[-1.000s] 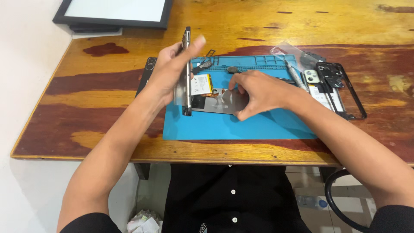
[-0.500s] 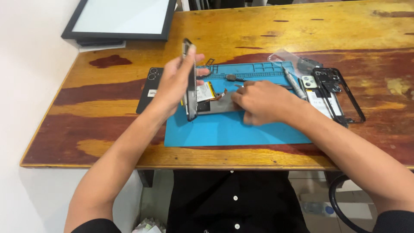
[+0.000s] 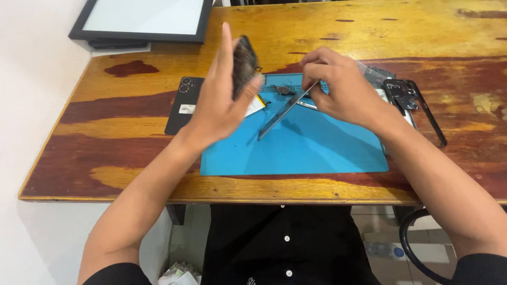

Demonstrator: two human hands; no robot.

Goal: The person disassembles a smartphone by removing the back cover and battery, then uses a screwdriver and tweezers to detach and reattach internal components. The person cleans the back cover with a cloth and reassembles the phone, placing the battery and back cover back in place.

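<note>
My left hand [image 3: 219,103] grips a dark opened phone [image 3: 244,62], lifted above the blue work mat [image 3: 296,150]; the phone is blurred by motion. A white and yellow part [image 3: 257,105] peeks out just below that hand. My right hand [image 3: 343,89] pinches a slim grey metal tool [image 3: 282,113], like tweezers, which slants down to the left with its tip just over the mat. The two hands are a short way apart above the mat's far half.
A black phone back cover [image 3: 182,105] lies left of the mat on the wooden table [image 3: 132,158]. A black phone frame [image 3: 420,108] and small parts lie to the right. A black-framed white panel [image 3: 142,18] sits at the far left corner.
My left hand has raised the phone off the mat and tilted it. My right hand has left the phone's inside and now holds the slim metal tool above the mat.
</note>
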